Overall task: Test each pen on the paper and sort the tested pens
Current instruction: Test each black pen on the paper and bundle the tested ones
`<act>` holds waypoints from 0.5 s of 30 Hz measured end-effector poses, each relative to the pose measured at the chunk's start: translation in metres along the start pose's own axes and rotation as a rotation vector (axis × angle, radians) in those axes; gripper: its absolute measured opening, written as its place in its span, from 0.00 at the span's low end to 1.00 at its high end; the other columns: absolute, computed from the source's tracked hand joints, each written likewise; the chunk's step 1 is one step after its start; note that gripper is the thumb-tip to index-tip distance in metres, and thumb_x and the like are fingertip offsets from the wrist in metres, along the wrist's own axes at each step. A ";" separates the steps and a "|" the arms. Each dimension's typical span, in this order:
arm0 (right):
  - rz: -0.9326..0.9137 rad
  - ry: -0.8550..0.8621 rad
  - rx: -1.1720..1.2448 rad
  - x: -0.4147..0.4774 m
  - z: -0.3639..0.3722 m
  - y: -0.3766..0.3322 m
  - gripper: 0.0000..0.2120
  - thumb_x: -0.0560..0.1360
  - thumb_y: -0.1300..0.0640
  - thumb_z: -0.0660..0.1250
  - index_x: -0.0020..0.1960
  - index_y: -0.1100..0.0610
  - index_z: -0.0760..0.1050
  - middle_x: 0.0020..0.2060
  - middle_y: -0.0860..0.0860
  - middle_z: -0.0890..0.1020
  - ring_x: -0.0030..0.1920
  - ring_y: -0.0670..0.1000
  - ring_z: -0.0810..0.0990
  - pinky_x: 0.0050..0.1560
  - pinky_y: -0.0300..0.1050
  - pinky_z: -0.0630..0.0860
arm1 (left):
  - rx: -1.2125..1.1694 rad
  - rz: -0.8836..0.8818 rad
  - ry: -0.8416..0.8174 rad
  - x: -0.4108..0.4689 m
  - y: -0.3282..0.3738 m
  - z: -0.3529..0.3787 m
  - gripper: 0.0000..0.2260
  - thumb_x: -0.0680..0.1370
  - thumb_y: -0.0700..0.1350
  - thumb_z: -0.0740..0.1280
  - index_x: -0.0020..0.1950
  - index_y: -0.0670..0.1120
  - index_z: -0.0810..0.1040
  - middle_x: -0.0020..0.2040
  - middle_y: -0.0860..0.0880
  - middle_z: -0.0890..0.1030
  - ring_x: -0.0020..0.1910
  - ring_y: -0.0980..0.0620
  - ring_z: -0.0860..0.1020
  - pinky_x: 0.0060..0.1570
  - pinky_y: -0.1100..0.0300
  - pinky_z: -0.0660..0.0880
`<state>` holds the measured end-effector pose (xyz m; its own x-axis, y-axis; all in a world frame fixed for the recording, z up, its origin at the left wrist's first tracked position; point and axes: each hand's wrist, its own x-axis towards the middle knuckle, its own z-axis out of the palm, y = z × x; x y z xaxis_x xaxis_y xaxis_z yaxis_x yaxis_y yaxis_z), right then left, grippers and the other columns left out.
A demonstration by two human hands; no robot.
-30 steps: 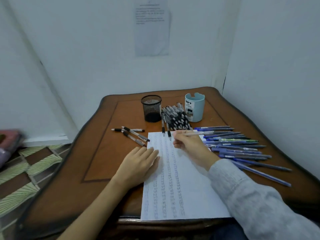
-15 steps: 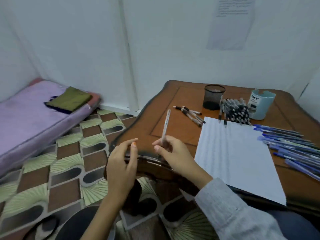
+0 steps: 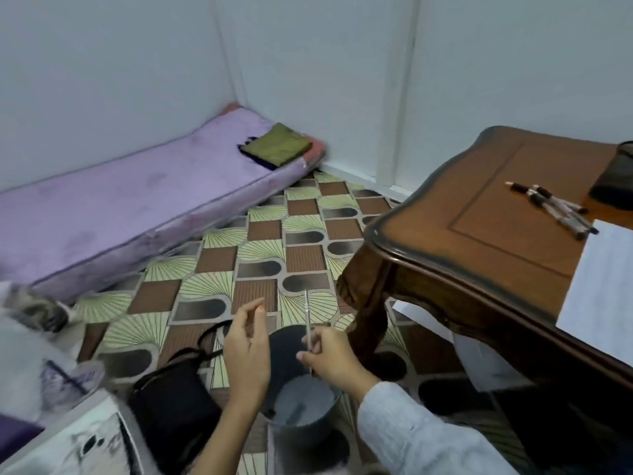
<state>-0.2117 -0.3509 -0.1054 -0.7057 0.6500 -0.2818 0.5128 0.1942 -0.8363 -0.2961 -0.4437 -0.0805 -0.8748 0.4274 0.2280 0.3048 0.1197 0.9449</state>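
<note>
While hovering low-centre over the grey bin (image 3: 298, 437), the right hand (image 3: 334, 356) is pinching a pen (image 3: 307, 313) upright, probably discarding a dud; left hand (image 3: 246, 351) fingers are hanging loosely curled, empty.

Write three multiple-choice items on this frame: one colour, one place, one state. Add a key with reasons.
1. The folded cloth on the mattress is:
A) olive green
B) red
C) white

2. The pen in the right hand is:
A) lying on the mattress
B) upright above the bucket
C) lying on the folded cloth

3. The left hand is:
A) gripping the pen
B) pressed flat on the mattress
C) holding nothing, fingers loosely curled

Key:
1 A, the cloth reads olive against the purple cover.
2 B, the hand and the pen's lower end overlap the bucket's mouth.
3 C, nothing sits between its fingers.
</note>
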 end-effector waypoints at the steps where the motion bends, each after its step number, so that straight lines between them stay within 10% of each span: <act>1: 0.027 -0.043 -0.033 0.001 0.007 0.004 0.05 0.75 0.59 0.70 0.47 0.54 0.73 0.49 0.53 0.80 0.53 0.50 0.80 0.58 0.47 0.77 | -0.003 -0.021 0.002 -0.001 -0.005 -0.003 0.08 0.82 0.43 0.59 0.56 0.49 0.77 0.47 0.56 0.80 0.40 0.69 0.75 0.39 0.75 0.69; 5: 0.108 -0.085 -0.209 0.001 0.017 0.022 0.23 0.77 0.54 0.68 0.68 0.58 0.67 0.62 0.54 0.74 0.62 0.53 0.74 0.58 0.43 0.72 | 0.042 -0.097 -0.049 -0.006 -0.024 -0.005 0.07 0.81 0.42 0.60 0.55 0.48 0.77 0.46 0.59 0.78 0.42 0.71 0.75 0.40 0.77 0.68; 15: 0.030 0.150 -0.038 0.010 -0.042 0.017 0.11 0.76 0.58 0.69 0.57 0.56 0.76 0.37 0.47 0.78 0.41 0.43 0.77 0.42 0.35 0.74 | -0.010 -0.128 -0.179 0.000 -0.013 0.023 0.06 0.80 0.44 0.63 0.51 0.50 0.80 0.47 0.56 0.82 0.50 0.61 0.77 0.45 0.68 0.71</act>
<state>-0.1895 -0.3105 -0.1024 -0.6102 0.7580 -0.2303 0.5524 0.1988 -0.8095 -0.2912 -0.4245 -0.0978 -0.8251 0.5616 0.0617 0.1910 0.1745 0.9660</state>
